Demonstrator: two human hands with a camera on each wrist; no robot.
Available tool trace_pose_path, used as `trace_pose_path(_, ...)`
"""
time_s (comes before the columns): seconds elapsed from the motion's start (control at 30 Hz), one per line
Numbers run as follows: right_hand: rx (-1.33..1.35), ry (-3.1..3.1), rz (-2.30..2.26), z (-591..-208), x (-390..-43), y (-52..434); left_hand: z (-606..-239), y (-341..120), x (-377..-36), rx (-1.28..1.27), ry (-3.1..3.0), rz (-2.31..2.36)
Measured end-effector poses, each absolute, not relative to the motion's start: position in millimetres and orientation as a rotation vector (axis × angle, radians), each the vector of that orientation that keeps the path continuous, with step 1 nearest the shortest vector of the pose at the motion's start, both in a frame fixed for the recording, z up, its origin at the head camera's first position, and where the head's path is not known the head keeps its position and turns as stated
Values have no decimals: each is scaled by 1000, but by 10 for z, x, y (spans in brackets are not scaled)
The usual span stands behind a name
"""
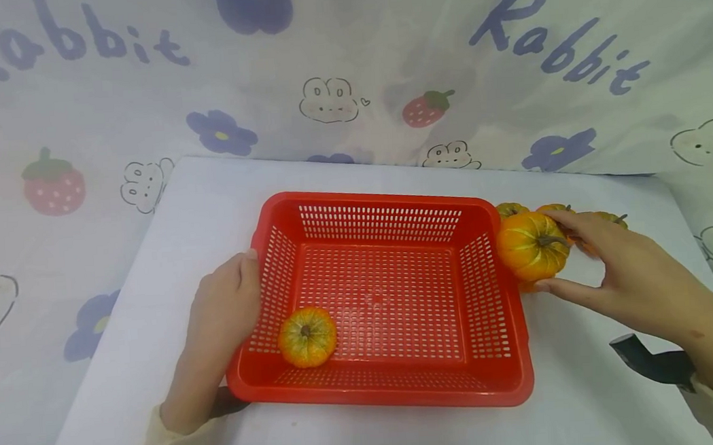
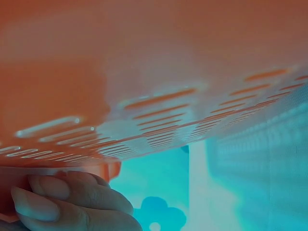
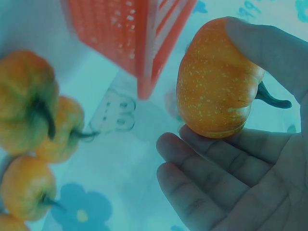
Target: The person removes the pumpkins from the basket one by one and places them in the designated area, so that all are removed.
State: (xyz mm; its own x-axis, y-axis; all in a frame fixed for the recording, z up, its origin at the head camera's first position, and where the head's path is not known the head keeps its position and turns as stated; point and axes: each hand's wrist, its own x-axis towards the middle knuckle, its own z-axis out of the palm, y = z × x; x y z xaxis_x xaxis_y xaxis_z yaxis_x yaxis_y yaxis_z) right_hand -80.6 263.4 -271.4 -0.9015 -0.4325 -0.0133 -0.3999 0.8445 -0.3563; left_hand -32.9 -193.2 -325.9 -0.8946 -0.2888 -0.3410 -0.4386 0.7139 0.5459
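A red plastic basket (image 1: pixel 379 398) with slotted walls sits on the white table. My left hand (image 1: pixel 226 298) grips its left rim; in the left wrist view the fingertips (image 2: pixel 41 204) curl under that rim. One small orange pumpkin (image 1: pixel 307 337) lies inside, in the near left corner. My right hand (image 1: pixel 629 274) pinches another orange pumpkin (image 1: pixel 532 246) between thumb and fingers, beside the basket's right rim. In the right wrist view this pumpkin (image 3: pixel 216 82) shows its green stem turned toward the palm.
Several more pumpkins (image 1: pixel 607 219) stand on the table to the right of the basket, partly hidden behind my right hand. A printed cloth (image 1: pixel 358 45) with rabbits, flowers and strawberries hangs behind the white table (image 1: pixel 208 197). Dark straps (image 1: pixel 653 361) sit at the wrists.
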Motion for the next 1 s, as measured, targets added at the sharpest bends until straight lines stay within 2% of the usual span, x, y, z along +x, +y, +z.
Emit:
trace_pose_path(0.2,-630,3016,-519,-2760,-773,2808,-3259,-1944,-332,-575,2689,952)
trace_pose_path(0.63,-367,3002,-557,-2866,-757,3113,-3272,-1948,-336,-568,2699,939)
trace_pose_path(1.0,-167,2935,-507,-3114,-740,3319,-3280,-1948,-329,-572,2695,956)
